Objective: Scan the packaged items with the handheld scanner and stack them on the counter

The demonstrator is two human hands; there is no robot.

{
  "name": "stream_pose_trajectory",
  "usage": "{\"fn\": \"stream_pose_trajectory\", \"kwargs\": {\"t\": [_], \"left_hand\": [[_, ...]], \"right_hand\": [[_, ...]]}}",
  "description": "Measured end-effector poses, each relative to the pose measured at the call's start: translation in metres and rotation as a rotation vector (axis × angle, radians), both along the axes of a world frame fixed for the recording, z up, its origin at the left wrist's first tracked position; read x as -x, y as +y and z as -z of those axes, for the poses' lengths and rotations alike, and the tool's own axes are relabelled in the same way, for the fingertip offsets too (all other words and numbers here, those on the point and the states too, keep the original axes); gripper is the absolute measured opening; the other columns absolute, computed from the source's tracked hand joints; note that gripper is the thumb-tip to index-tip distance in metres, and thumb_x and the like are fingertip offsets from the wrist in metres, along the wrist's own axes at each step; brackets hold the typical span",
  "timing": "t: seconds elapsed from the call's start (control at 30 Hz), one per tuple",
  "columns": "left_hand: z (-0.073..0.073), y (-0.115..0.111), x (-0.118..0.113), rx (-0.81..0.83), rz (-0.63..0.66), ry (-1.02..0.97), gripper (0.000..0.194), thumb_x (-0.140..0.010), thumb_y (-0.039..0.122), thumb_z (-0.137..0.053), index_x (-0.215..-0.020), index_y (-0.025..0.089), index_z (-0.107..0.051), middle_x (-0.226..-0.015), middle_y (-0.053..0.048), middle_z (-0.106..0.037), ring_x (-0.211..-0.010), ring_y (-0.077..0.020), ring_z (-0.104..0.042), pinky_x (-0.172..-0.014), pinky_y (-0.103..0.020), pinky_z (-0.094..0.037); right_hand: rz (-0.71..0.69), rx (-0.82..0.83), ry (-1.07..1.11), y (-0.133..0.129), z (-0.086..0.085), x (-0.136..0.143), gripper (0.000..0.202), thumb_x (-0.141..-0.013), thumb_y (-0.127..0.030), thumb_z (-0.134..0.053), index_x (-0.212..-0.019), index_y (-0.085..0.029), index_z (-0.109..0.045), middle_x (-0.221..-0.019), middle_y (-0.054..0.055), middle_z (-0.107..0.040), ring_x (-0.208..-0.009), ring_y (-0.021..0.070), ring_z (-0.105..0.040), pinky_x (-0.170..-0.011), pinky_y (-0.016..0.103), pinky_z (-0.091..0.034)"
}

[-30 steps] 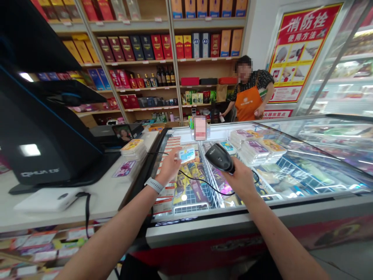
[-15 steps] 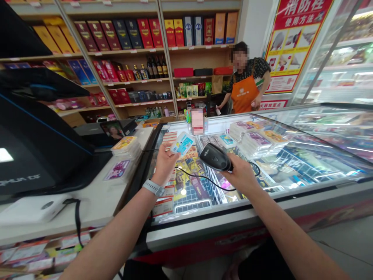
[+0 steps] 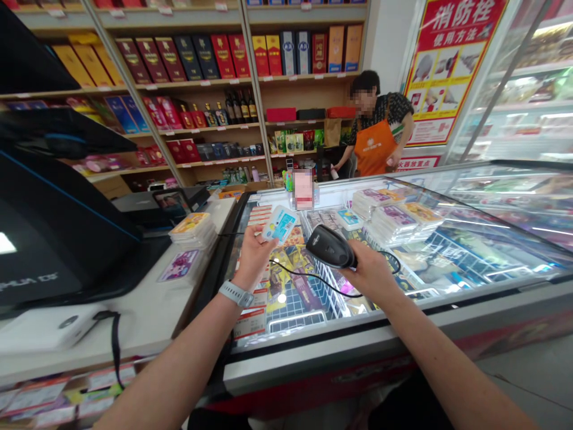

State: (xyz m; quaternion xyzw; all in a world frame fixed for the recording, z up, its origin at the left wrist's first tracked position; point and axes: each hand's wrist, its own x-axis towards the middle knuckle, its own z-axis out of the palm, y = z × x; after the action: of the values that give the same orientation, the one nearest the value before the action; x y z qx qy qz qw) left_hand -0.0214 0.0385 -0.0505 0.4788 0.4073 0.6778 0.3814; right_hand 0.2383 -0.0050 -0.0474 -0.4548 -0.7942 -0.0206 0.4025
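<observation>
My left hand (image 3: 256,254), with a grey watch band on the wrist, pinches a small flat white-and-blue package (image 3: 280,225) by its lower left edge. The package is tilted, its printed face with a barcode turned up. My right hand (image 3: 370,270) is wrapped round the handle of a black barcode scanner (image 3: 330,246), whose head points left at the package, a short gap away. A black cable (image 3: 308,275) loops from the scanner across the glass. Both hands are above the glass-topped freezer (image 3: 286,358).
Stacks of similar flat packages (image 3: 394,222) stand on the glass at right, with another stack (image 3: 191,230) on the left counter (image 3: 147,322). A dark checkout terminal (image 3: 58,227) rises at far left. Across the freezer, a person in an orange apron (image 3: 375,146) leans before the shelves.
The package in my left hand has tilted slightly more upright. The scanner has barely moved. The person across the freezer has turned and lowered their head.
</observation>
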Motion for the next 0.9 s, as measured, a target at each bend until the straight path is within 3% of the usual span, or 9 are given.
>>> {"fn": "stream_pose_trajectory", "kwargs": {"t": [0.43,0.67,0.8,0.9], "left_hand": [[-0.001,-0.001,0.0,0.028,0.0,-0.005,0.055,-0.056,0.024,-0.078,-0.094,0.023,-0.038,-0.075,0.003,-0.069,-0.066,-0.0144,-0.068,-0.067,-0.027,-0.052],[0.0,-0.002,0.002,0.029,-0.026,0.014,0.054,-0.057,0.025,-0.077,-0.096,0.022,-0.039,-0.083,0.001,-0.069,-0.071,-0.0142,-0.067,-0.069,-0.028,-0.052],[-0.009,-0.007,0.01,0.008,-0.076,0.188,0.044,-0.059,0.024,-0.073,-0.092,0.02,-0.045,-0.092,-0.001,-0.065,-0.078,-0.0132,-0.065,-0.071,-0.026,-0.051],[-0.026,-0.017,0.023,0.0,-0.088,0.377,0.036,-0.064,0.024,-0.069,-0.093,0.019,-0.049,-0.09,0.0,-0.065,-0.073,-0.0116,-0.062,-0.066,-0.023,-0.049]], "right_hand": [[-0.004,0.008,-0.01,-0.001,-0.001,0.0,0.014,-0.077,-0.026,-0.059,-0.089,-0.02,-0.055,-0.081,0.004,-0.063,-0.074,0.0204,-0.061,-0.064,0.027,-0.04],[-0.004,-0.023,0.018,0.0,0.001,0.0,0.015,-0.08,-0.025,-0.058,-0.093,-0.02,-0.056,-0.085,0.005,-0.064,-0.077,0.021,-0.062,-0.067,0.028,-0.043],[0.026,-0.012,-0.004,0.003,0.005,-0.002,0.016,-0.079,-0.024,-0.057,-0.094,-0.02,-0.056,-0.084,0.005,-0.063,-0.078,0.0218,-0.062,-0.067,0.029,-0.043],[0.026,0.013,-0.024,0.004,0.006,-0.003,0.015,-0.08,-0.027,-0.057,-0.093,-0.02,-0.055,-0.083,0.004,-0.063,-0.077,0.0217,-0.062,-0.066,0.029,-0.043]]}}
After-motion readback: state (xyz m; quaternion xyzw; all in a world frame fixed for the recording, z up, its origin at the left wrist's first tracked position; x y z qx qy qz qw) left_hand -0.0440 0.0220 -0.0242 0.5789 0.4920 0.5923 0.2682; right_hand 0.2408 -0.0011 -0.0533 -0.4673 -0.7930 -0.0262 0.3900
